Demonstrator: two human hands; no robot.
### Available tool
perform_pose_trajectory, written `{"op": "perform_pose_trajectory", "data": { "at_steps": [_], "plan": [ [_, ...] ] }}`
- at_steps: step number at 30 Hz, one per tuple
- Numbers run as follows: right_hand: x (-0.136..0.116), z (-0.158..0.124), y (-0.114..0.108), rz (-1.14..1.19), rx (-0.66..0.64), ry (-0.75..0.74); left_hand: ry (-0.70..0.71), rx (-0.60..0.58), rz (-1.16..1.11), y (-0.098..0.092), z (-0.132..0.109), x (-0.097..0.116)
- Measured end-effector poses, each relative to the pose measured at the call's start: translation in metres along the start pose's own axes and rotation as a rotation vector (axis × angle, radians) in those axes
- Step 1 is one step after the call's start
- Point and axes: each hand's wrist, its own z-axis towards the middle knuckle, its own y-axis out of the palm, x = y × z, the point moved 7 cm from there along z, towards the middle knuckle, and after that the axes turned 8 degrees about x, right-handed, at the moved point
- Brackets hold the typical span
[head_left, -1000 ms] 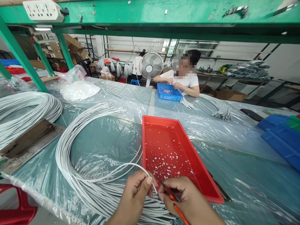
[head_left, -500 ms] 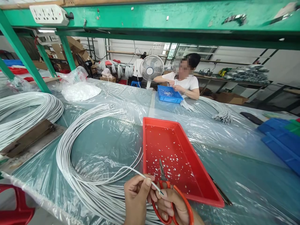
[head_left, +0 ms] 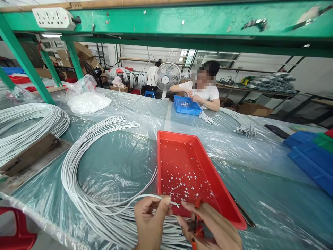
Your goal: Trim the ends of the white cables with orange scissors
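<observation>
My left hand (head_left: pixel 153 218) pinches a white cable (head_left: pixel 145 196) close to its end, just over the near edge of the red tray (head_left: pixel 197 170). The cable's short tip sticks out to the right of my thumb. My right hand (head_left: pixel 213 225) is wrapped round red-handled scissors (head_left: pixel 196 229), whose blades I cannot make out from here. Its index finger reaches toward the cable tip, with a small gap between them. Small white scraps (head_left: pixel 187 180) lie scattered in the tray. A large coil of white cables (head_left: pixel 75 173) spreads beneath and left of my left hand.
Another cable coil (head_left: pixel 52 119) and a metal-and-wood fixture (head_left: pixel 33 156) lie at left. A dark slim tool (head_left: pixel 244 211) rests right of the tray. Across the table a co-worker (head_left: pixel 208 90) works over a blue tray (head_left: pixel 187 110). A green beam (head_left: pixel 161 24) crosses above.
My right hand has turned and drawn slightly right, off the cable end. The scissors have swung from pointing up over the tray to lying within the palm. My left hand keeps its pinch.
</observation>
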Motion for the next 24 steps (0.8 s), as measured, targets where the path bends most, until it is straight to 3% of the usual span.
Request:
{"op": "perform_pose_trajectory", "data": {
  "at_steps": [2, 6, 11, 18, 24],
  "plan": [
    [0.000, 0.000, 0.002, 0.003, -0.021, 0.034, 0.081, 0.012, 0.020, -0.002, -0.002, 0.004],
    [0.009, -0.001, 0.009, 0.053, -0.016, 0.242, 0.231, 0.043, 0.052, -0.004, -0.009, 0.013],
    [0.012, 0.000, 0.010, 0.128, 0.032, 0.362, 0.206, 0.025, -0.013, -0.002, -0.013, 0.012],
    [0.015, 0.000, 0.006, 0.133, 0.113, 0.381, -0.065, -0.017, -0.178, 0.004, -0.014, -0.004],
    [0.000, 0.010, 0.002, 0.044, 0.143, 0.174, 0.058, -0.003, -0.127, 0.004, -0.010, 0.002]
  ]
}}
